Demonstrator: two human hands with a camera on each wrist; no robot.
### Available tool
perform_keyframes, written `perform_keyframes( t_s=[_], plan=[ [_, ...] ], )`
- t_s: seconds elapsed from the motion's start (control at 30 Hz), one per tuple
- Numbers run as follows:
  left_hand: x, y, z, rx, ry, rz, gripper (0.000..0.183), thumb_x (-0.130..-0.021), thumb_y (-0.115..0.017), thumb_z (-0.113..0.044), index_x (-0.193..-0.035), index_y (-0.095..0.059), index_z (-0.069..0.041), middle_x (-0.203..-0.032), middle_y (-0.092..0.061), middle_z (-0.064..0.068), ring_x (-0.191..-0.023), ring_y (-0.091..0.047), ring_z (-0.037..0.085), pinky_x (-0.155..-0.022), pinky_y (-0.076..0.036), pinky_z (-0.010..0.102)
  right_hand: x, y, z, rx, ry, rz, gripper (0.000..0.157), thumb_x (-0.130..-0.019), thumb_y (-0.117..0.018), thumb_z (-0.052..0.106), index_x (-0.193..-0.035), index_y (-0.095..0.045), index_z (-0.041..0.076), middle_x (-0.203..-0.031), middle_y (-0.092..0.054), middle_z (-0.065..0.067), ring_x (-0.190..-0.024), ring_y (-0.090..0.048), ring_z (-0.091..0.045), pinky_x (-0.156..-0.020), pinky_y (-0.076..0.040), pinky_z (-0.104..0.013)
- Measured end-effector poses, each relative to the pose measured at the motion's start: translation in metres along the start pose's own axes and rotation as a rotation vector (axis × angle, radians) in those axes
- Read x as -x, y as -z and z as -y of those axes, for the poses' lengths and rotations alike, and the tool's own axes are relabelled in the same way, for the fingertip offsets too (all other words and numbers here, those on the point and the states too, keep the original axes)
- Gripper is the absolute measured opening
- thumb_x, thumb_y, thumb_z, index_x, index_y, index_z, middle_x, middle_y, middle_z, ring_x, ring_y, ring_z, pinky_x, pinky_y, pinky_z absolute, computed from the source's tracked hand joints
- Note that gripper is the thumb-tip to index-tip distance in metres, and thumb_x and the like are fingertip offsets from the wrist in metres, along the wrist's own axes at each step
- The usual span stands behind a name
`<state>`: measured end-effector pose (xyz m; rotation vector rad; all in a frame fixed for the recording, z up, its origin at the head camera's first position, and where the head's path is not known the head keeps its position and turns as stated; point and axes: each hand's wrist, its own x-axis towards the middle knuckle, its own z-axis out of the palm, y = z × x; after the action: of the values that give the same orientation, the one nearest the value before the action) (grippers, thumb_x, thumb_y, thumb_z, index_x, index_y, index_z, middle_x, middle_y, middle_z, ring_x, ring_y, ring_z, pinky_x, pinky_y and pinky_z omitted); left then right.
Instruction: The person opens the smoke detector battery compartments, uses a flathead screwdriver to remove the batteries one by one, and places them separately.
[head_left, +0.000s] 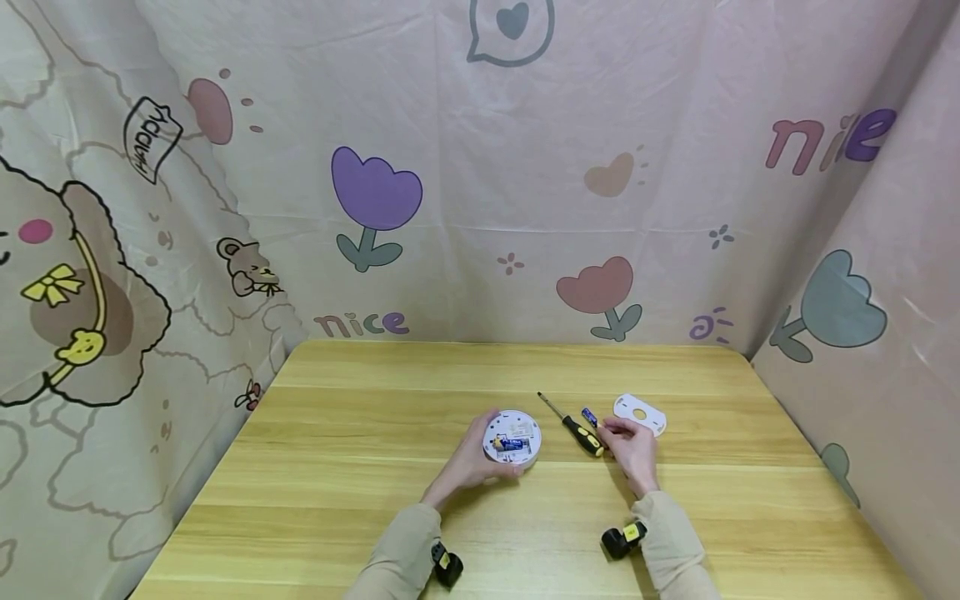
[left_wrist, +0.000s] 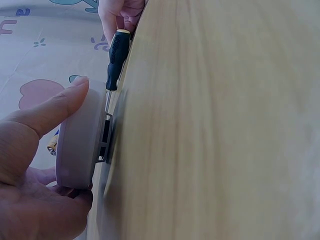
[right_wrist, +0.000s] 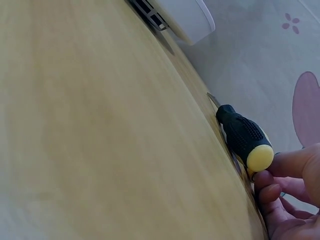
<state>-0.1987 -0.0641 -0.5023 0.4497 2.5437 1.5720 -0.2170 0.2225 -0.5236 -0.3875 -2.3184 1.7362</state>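
Observation:
My left hand (head_left: pixel 472 460) grips a round white smoke detector (head_left: pixel 534 450) by its sides, thumb and fingers on opposite edges. Its back faces up, and a blue battery (head_left: pixel 512 445) lies in the compartment there. In the left wrist view, the detector (left_wrist: pixel 80 137) is held just above the table. To the right, my right hand (head_left: pixel 633 450) pinches one end of another blue battery (head_left: pixel 589 416) at the tabletop; in the right wrist view the fingertips partly hide it. Beside those fingers lies a black-and-yellow screwdriver (head_left: pixel 581 435), its handle toward me.
A white oval mounting plate (head_left: pixel 641 412) with a central hole lies just beyond my right hand. Everything rests on a wooden table (head_left: pixel 337 442). Printed curtains (head_left: pixel 480 208) hang behind the table and along both sides.

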Motion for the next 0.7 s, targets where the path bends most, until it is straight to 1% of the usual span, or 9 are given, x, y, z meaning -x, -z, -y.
perform_keyframes(
  t_s=[0.07,0.23,0.33,0.47,0.57,0.7],
  plan=[
    [0.000,0.000,0.000,-0.001,0.002,-0.001,0.111,-0.066,-0.092,-0.012,-0.155,-0.028,0.001,-0.154,-0.037,0.030,-0.140,-0.040,0.051,-0.117,-0.030,0.070,0.000,0.000,0.000,-0.017,-0.003,0.004,0.031,-0.085,-0.075,0.000,-0.114,-0.069,-0.010,-0.091,-0.078,-0.012,-0.063,-0.061,0.004,-0.055,-0.055,-0.015],
    [0.001,0.000,0.000,-0.002,0.000,-0.003,0.110,-0.066,-0.092,-0.011,-0.154,-0.028,0.002,-0.154,-0.037,0.031,-0.139,-0.040,0.052,-0.117,-0.029,0.071,0.000,0.000,-0.001,-0.061,-0.010,0.008,0.035,-0.086,-0.075,0.002,-0.118,-0.066,-0.009,-0.093,-0.077,-0.007,-0.066,-0.061,0.005,-0.059,-0.055,-0.014],
    [0.001,0.000,0.000,-0.005,-0.004,-0.005,0.110,-0.066,-0.092,-0.011,-0.154,-0.028,0.002,-0.154,-0.037,0.031,-0.140,-0.039,0.052,-0.117,-0.029,0.071,0.000,0.001,0.000,-0.109,-0.019,-0.002,0.038,-0.087,-0.075,0.003,-0.121,-0.065,-0.010,-0.086,-0.074,0.006,-0.068,-0.061,0.005,-0.060,-0.054,-0.013],
    [0.000,0.000,0.000,-0.006,-0.006,-0.003,0.110,-0.066,-0.092,-0.013,-0.155,-0.028,0.002,-0.154,-0.037,0.031,-0.140,-0.039,0.051,-0.118,-0.029,0.070,0.002,0.002,0.005,-0.178,-0.038,-0.007,0.041,-0.088,-0.075,0.006,-0.124,-0.062,-0.009,-0.080,-0.065,0.022,-0.069,-0.062,0.003,-0.061,-0.054,-0.013],
    [0.000,0.000,0.001,-0.001,-0.005,0.001,0.111,-0.066,-0.092,-0.013,-0.155,-0.027,0.002,-0.154,-0.036,0.031,-0.141,-0.038,0.051,-0.118,-0.028,0.070,0.005,0.002,0.011,-0.186,-0.009,0.013,0.042,-0.089,-0.075,0.008,-0.125,-0.063,-0.008,-0.085,-0.065,0.020,-0.071,-0.064,0.000,-0.062,-0.054,-0.013],
    [0.000,0.000,0.002,0.003,-0.007,0.003,0.112,-0.066,-0.093,-0.013,-0.155,-0.027,0.003,-0.155,-0.036,0.031,-0.140,-0.038,0.051,-0.118,-0.029,0.070,0.010,-0.002,0.020,-0.174,0.096,0.040,0.038,-0.088,-0.076,0.007,-0.121,-0.065,-0.009,-0.091,-0.069,0.013,-0.074,-0.065,-0.001,-0.064,-0.054,-0.014]
  ],
)
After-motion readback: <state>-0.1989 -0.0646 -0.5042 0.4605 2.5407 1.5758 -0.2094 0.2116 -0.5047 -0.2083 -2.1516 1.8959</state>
